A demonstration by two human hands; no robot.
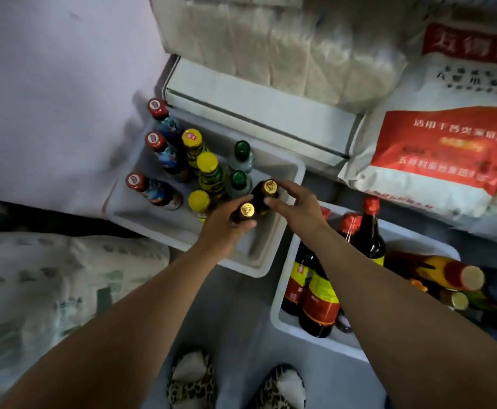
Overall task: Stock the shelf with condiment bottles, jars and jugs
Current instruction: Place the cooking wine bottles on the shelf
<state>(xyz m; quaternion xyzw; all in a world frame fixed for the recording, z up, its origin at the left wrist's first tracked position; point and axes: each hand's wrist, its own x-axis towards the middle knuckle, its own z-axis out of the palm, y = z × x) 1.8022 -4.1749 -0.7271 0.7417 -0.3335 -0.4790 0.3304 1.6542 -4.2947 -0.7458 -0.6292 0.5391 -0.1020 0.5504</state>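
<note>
The left hand point(226, 222) grips a dark bottle with a gold cap point(245, 212) by its neck, over the white tray point(270, 261). The right hand point(296, 206) pinches the neck of a 2nd dark gold-capped bottle point(266, 191) just behind the 1st. In the same tray stand 3 red-capped bottles point(158, 146), 3 yellow-capped bottles point(208, 169) and 2 green-capped bottles point(241, 156). A 2nd tray point(282, 317) to the right holds large dark sauce bottles point(369, 234). Leopard-print slippers point(191, 379) stand on the floor below.

In the white tray point(182, 228) before me I count three red-capped bottles point(155, 140), three yellow-capped bottles point(207, 163), two green-capped bottles point(242, 149), two gold-capped dark bottles point(270, 186), right of it two leopard-print slippers point(191, 379).
</note>
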